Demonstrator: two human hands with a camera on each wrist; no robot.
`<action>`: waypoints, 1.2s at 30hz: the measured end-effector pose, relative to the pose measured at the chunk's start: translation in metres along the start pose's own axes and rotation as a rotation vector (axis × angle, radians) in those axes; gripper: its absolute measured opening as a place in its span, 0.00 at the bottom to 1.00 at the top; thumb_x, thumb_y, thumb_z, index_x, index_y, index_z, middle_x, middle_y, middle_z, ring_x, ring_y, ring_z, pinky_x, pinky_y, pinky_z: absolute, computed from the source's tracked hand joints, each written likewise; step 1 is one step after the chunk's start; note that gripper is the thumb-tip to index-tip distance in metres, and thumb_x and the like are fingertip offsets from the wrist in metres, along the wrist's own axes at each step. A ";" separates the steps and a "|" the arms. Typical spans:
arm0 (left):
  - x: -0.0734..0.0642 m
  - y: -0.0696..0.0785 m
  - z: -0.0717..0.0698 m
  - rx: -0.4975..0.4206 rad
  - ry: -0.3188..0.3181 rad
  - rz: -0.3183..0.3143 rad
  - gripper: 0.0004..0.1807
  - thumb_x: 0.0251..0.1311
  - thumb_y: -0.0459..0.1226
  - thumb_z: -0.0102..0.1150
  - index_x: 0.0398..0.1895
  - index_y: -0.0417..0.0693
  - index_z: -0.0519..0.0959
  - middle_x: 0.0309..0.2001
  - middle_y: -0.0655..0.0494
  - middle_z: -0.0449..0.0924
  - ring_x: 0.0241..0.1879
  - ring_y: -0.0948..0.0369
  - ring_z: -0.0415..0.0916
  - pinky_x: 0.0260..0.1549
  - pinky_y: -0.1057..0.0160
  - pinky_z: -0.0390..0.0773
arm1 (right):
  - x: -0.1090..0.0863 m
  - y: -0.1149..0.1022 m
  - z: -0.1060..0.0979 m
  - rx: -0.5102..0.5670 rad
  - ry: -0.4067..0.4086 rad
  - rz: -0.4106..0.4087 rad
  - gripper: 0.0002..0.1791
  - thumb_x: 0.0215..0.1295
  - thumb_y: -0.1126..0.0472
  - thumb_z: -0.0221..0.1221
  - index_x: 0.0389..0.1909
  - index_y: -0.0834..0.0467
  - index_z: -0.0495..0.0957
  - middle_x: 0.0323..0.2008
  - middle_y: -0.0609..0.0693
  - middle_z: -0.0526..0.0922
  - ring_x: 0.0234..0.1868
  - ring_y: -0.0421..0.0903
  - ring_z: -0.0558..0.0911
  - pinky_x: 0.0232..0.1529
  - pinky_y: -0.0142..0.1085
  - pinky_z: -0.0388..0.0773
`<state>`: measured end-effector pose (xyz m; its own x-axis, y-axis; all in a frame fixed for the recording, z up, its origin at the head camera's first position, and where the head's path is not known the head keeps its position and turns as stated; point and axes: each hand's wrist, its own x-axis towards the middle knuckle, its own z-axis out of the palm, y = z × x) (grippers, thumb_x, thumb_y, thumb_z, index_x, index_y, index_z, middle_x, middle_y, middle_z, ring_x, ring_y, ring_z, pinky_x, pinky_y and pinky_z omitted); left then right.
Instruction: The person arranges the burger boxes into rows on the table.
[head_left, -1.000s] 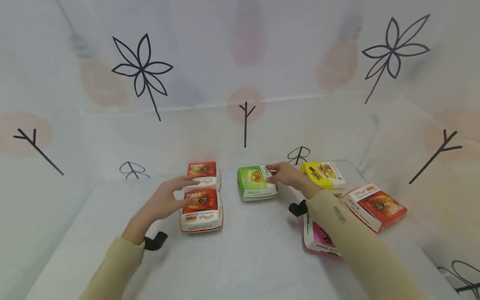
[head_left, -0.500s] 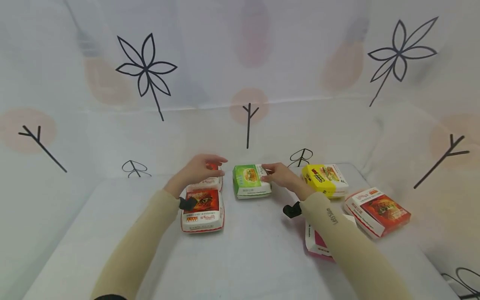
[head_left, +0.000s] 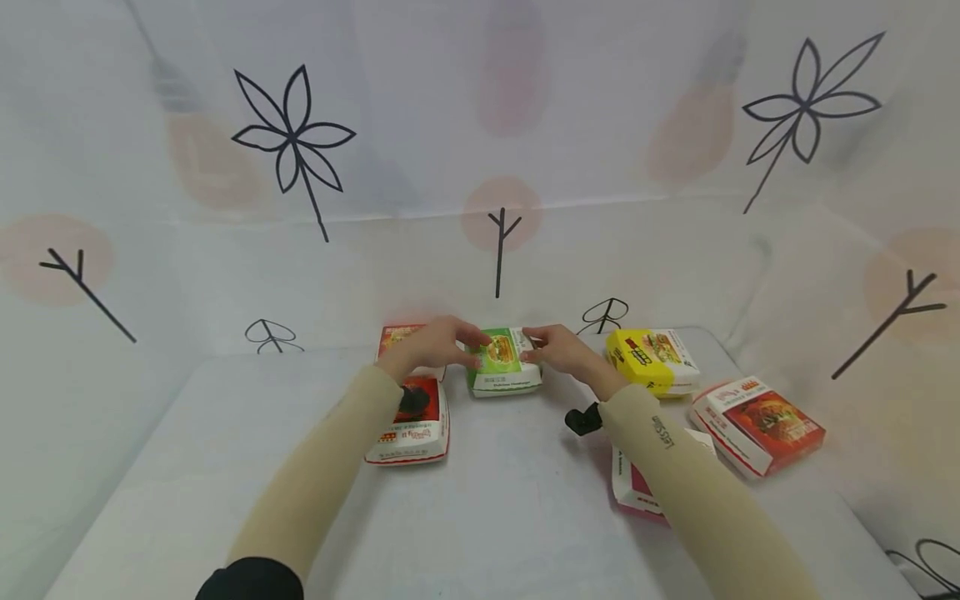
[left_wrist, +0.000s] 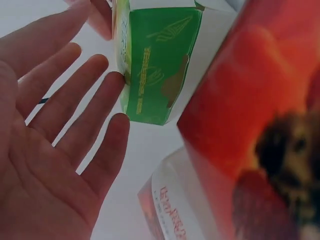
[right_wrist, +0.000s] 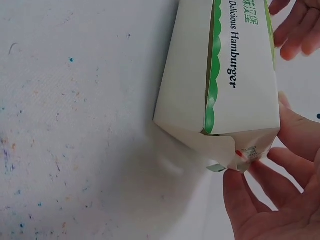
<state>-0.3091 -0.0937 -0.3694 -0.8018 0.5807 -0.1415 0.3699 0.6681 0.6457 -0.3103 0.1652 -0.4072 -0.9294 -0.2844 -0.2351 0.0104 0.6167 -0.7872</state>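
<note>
White tabletop (head_left: 517, 508) bears a closed green box (head_left: 506, 365), right hand (head_left: 567, 352) gripping it, left hand (head_left: 432, 344) spread beside it.

Head camera faces forward and down; close wrist views share green box (left_wrist: 162, 62).

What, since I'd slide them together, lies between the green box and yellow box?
In the head view, the right hand lies between the green box and the yellow box.
</note>
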 end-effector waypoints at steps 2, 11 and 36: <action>0.001 0.000 0.003 0.013 -0.014 -0.008 0.25 0.60 0.38 0.70 0.61 0.54 0.80 0.59 0.60 0.80 0.63 0.56 0.70 0.65 0.53 0.67 | -0.001 0.000 0.000 0.011 -0.002 0.002 0.36 0.69 0.54 0.63 0.75 0.55 0.62 0.72 0.60 0.64 0.73 0.59 0.61 0.69 0.57 0.59; 0.007 0.001 0.014 0.086 0.022 -0.050 0.26 0.55 0.34 0.73 0.59 0.56 0.82 0.60 0.59 0.78 0.65 0.55 0.66 0.67 0.52 0.63 | -0.007 0.000 -0.002 -0.001 0.012 0.003 0.36 0.67 0.52 0.64 0.74 0.55 0.64 0.71 0.60 0.66 0.71 0.59 0.63 0.69 0.58 0.60; 0.001 0.009 0.013 0.287 0.205 -0.189 0.18 0.53 0.35 0.75 0.48 0.48 0.84 0.37 0.58 0.81 0.38 0.58 0.75 0.41 0.59 0.78 | -0.015 -0.005 -0.002 -0.170 -0.012 -0.049 0.27 0.64 0.54 0.67 0.65 0.50 0.77 0.66 0.61 0.71 0.61 0.57 0.70 0.61 0.53 0.70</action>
<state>-0.3007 -0.0804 -0.3733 -0.9346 0.3496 -0.0663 0.2999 0.8741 0.3822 -0.2972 0.1672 -0.3985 -0.9228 -0.3251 -0.2068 -0.0977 0.7167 -0.6905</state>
